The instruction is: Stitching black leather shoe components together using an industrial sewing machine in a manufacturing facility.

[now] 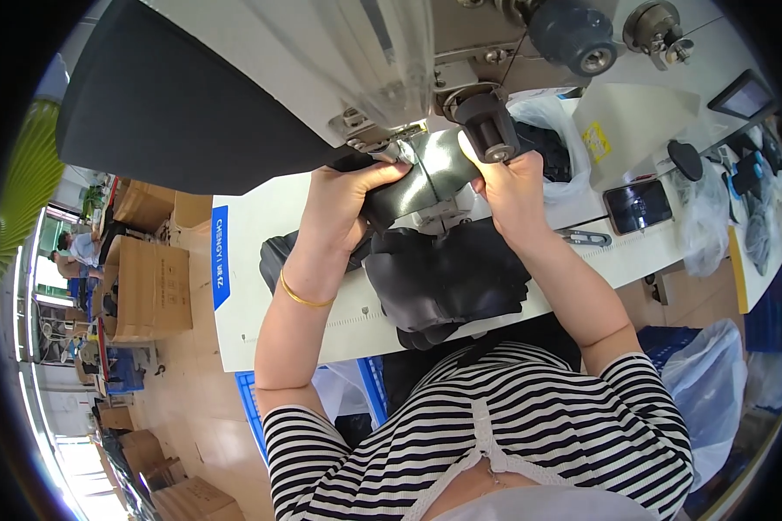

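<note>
**Both your hands hold a glossy black panel beneath the sewing machine**

Take the glossy black, leather-like panel with a seam line across it (452, 181) as the centre of your dial, with twelve at the top of the view. It sits above the white tabletop (243, 326), close to the metal parts under the machine's head; you cannot tell whether they touch it.

Your left hand (343, 200) is at about nine o'clock, its fingers narrow on the panel's edge, with the thumb lying on the upper face. Your right hand (513, 191) is at three o'clock, its fingers also closed on the edge, though some are hidden from view. A thin gold-coloured bangle (307, 297) circles your left forearm near the wrist.

At six o'clock, just beside the panel, rests a bulky heap of smooth black pieces (447, 278). A dark grey cylindrical knob (487, 126) stands near, between one and two. The white sewing machine head (278, 52) looms at ten to eleven.

At three, beyond your right hand, lies a black smartphone (639, 207); a slim grey metal tool (585, 237) lies nearer four. Well apart, at eight, brown cardboard boxes (152, 291) stand on the floor.
</note>
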Available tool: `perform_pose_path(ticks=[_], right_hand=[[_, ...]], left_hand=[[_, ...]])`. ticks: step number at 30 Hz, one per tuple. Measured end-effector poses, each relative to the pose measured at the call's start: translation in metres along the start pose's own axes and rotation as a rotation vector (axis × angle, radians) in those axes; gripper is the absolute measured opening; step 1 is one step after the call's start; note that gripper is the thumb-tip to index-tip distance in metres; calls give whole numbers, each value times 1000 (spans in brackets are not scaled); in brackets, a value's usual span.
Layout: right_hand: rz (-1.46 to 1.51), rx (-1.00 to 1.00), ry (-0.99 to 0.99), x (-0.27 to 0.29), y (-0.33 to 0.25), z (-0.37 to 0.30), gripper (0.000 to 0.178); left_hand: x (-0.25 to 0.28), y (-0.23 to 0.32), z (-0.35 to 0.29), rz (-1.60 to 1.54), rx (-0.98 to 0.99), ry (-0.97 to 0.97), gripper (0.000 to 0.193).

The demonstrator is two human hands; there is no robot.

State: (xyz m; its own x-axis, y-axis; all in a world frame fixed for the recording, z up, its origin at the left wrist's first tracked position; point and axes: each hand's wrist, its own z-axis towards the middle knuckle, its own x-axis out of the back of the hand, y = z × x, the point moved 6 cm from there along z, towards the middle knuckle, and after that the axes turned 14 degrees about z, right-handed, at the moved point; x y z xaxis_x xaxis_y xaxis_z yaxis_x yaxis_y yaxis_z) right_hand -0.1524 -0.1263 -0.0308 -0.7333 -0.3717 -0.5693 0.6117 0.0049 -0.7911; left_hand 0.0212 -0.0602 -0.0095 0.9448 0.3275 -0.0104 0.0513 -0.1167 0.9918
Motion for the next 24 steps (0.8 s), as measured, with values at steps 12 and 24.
perform_pose_path(ticks=[12,24], right_hand=[[0,-6,11,1,3,2,17],[12,-16,24,2,3,-2,16]], left_hand=[[1,5,-4,-5,25,-23,18],[1,6,-4,76,5,9,23]])
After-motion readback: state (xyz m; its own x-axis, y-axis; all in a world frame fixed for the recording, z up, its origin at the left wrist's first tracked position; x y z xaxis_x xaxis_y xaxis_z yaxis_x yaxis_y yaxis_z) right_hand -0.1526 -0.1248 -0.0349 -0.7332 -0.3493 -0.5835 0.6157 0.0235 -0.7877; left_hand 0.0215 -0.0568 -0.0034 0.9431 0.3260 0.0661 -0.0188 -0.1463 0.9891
